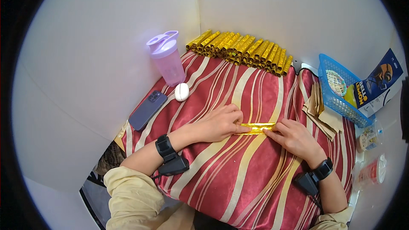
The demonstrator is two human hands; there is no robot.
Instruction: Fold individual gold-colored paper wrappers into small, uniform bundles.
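Observation:
A narrow gold foil paper roll lies crosswise on the red striped cloth, between my two hands. My left hand has its fingers curled and pressed on the roll's left end. At the right end, the thumb and fingers of my right hand close on the foil. The ends under my fingertips are partly hidden. Many similar gold foil tubes are stacked side by side along the cloth's far edge.
On the left are a purple shaker bottle, a white rounded object and a phone. On the right stand brown paper sheets, a blue basket and clear plastic cups. Pale walls enclose the far sides.

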